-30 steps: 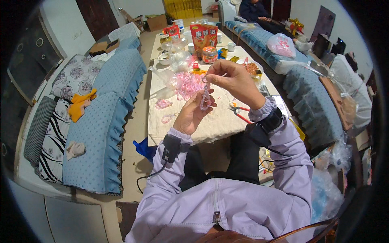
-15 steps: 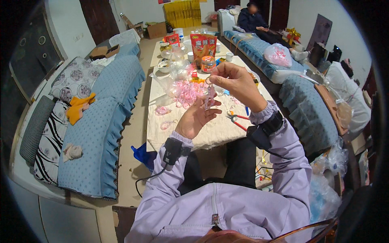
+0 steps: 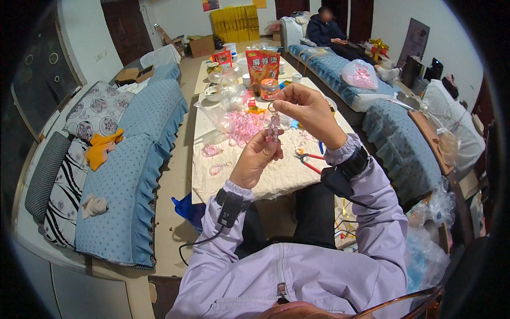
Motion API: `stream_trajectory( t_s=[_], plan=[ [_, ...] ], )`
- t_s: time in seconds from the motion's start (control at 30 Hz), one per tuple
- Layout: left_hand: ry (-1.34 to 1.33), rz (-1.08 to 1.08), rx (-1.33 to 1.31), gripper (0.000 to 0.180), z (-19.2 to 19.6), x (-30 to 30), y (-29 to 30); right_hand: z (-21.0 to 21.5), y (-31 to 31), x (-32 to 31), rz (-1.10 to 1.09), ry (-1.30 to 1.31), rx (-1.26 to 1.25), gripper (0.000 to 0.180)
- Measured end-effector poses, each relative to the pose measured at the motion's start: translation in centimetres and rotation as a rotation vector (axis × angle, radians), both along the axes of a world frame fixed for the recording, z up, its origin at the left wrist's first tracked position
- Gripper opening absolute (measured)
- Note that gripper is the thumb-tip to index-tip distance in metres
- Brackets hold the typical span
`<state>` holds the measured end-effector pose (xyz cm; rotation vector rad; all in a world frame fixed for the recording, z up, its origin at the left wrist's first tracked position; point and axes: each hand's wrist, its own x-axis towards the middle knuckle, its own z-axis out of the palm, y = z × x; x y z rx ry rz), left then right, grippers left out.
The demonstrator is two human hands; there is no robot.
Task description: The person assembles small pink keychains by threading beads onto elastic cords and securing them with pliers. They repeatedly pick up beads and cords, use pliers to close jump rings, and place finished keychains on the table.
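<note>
While my right hand [image 3: 311,111] pinches a small round metal ring [image 3: 272,107] between thumb and forefinger, a strand of pale pink and clear beads [image 3: 274,125] hangs from it, between my two hands, over the table's cream cloth [image 3: 249,186]. My left hand [image 3: 254,164] closes thumb and fingers about the strand's lower end. Beyond, an upright glossy red pouch [image 3: 264,68] bears large pale characters; the wraparound label on a squat orange-lidded jar [image 3: 269,90] is too small to read.
</note>
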<state>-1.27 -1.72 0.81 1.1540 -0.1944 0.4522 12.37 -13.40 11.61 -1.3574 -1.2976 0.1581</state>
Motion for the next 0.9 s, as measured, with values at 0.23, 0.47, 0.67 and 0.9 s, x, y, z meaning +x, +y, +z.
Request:
stream_trajectory(
  t_s=[0.23,0.47,0.67,0.9],
  plan=[
    [-0.007,0.033,-0.016,0.037,-0.4,0.1,0.2,0.0,-0.5,-0.2,-0.041,-0.076,0.005,0.019],
    [0.017,0.668,0.285,0.015,-0.3,0.1,-0.8,-0.4,-0.3,0.1,-0.022,-0.013,-0.075,0.017],
    [-0.153,1.223,0.779,0.013,-0.5,0.5,-1.1,-1.0,-0.4,-0.6,0.044,0.189,-0.117,0.014],
    [-0.129,0.38,0.153,0.026,0.4,0.7,-1.4,-1.3,-0.2,-0.5,0.1,0.08,-0.038,0.015]
  ],
)
